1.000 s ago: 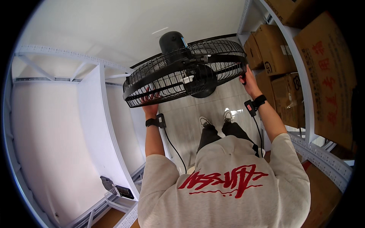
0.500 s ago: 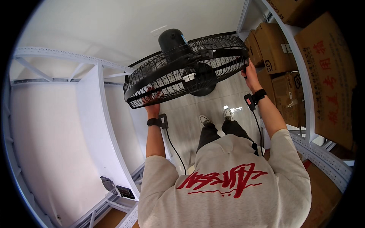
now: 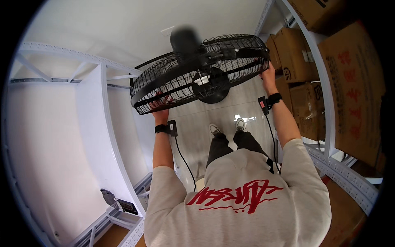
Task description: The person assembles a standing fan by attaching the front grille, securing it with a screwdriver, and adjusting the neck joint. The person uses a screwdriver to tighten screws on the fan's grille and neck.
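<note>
Two sides of the round black wire-caged fan (image 3: 201, 61) sit held in my left hand (image 3: 161, 105) and right hand (image 3: 268, 77), I think for balance.

The person is wearing a pale grey-beige shirt (image 3: 242, 228), its short sleeves (image 3: 166, 185) leaving the forearms bare. A bold red brush-like print (image 3: 247, 195) is sprawling across the chest, a thin wavy stroke running alongside the thicker ones. Black straps (image 3: 274, 99) are circling both wrists, each bearing a small black box (image 3: 263, 106); the right box is showing a red label (image 3: 262, 104). Thin black cables (image 3: 184, 160) are curving from the boxes toward the shirt's side edges. Dark trousers (image 3: 219, 148) and pale shoes with dark details (image 3: 240, 123) are showing beyond the hem.
</note>
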`<state>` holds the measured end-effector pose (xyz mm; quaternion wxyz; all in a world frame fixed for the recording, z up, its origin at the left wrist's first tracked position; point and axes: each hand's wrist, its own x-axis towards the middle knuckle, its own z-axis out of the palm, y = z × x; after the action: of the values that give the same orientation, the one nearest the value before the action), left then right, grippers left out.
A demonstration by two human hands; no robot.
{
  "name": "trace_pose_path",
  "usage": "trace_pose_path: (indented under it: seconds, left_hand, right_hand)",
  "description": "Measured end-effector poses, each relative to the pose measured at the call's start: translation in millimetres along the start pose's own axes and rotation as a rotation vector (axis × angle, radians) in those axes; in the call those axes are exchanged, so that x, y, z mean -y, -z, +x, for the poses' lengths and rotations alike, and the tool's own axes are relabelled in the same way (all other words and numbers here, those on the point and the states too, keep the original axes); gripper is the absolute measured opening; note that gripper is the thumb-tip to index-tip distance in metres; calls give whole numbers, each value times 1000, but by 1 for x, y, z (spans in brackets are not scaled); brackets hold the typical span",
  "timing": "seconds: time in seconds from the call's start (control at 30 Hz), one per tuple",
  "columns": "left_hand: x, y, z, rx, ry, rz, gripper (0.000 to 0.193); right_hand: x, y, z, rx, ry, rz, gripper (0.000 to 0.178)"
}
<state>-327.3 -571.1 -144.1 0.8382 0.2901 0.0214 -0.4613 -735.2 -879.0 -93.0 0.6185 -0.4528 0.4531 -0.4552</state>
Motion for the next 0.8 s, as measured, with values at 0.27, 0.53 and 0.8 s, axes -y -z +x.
trace_pose_path:
  seconds: [0.27, 0.53, 0.8]
  left_hand:
    - [-4, 75, 18, 160, -328, 1053, 48]
    - [-1, 0, -17, 47, -23, 129, 39]
    - [11, 46, 7, 30, -120, 772, 51]
  right_hand:
    - [7, -20, 6, -9, 161, 15, 35]
    - [14, -15, -3, -317, 474, -583, 22]
    - [4, 5, -6, -282, 425, -591, 24]
